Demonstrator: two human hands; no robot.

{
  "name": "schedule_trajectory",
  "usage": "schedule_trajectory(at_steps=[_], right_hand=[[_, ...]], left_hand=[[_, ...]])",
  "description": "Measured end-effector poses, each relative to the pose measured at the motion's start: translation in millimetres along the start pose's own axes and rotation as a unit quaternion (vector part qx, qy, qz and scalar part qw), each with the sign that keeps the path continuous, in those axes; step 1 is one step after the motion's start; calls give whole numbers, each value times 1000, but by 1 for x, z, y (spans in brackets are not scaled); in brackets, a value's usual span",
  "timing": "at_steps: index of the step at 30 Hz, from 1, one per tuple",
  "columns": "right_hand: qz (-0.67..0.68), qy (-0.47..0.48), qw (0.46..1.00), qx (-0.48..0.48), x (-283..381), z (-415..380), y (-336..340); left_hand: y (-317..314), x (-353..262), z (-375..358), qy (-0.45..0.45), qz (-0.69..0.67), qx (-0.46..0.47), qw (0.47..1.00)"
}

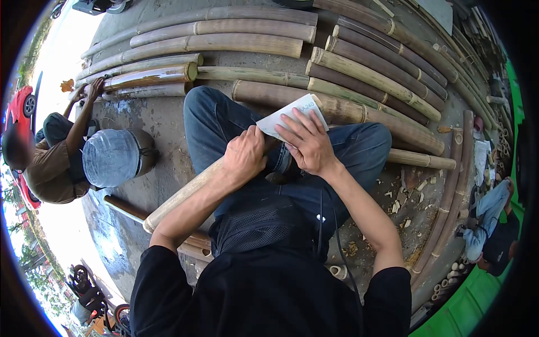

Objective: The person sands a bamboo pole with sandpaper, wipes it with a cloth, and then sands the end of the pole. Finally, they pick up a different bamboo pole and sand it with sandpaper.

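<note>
Black top, blue jeans, bare forearms

The person wears a black short-sleeved shirt [269,297] whose sleeves end above the elbows, leaving both forearms uncovered. A black mesh pouch [255,227] sits at the front of the waist, its fabric finely perforated. A thin dark cable [321,216] runs down beside it, near a small white mark. The legs are in blue denim jeans [219,121], creased at the knees. The left hand [244,157] and right hand [309,146] wear no gloves.
</note>
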State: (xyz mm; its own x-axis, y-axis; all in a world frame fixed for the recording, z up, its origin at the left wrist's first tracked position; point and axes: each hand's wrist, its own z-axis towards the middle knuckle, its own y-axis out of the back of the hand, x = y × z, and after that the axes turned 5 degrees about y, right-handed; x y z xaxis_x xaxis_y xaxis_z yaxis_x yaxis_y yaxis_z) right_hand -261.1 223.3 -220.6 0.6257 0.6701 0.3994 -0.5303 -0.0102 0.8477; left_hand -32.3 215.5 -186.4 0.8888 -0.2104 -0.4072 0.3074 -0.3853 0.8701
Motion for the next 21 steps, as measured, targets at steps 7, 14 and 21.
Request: schedule_trajectory(at_steps=[7, 14, 21], right_hand=[[-25, -158, 980, -116, -30, 9, -3], [-22, -101, 992, -77, -27, 9, 9], [59, -51, 997, 7, -30, -2, -5]], left_hand=[[11, 2, 4, 86, -59, 44, 994], [25, 41, 26, -30, -153, 196, 968], [-3, 37, 14, -21, -178, 143, 973]])
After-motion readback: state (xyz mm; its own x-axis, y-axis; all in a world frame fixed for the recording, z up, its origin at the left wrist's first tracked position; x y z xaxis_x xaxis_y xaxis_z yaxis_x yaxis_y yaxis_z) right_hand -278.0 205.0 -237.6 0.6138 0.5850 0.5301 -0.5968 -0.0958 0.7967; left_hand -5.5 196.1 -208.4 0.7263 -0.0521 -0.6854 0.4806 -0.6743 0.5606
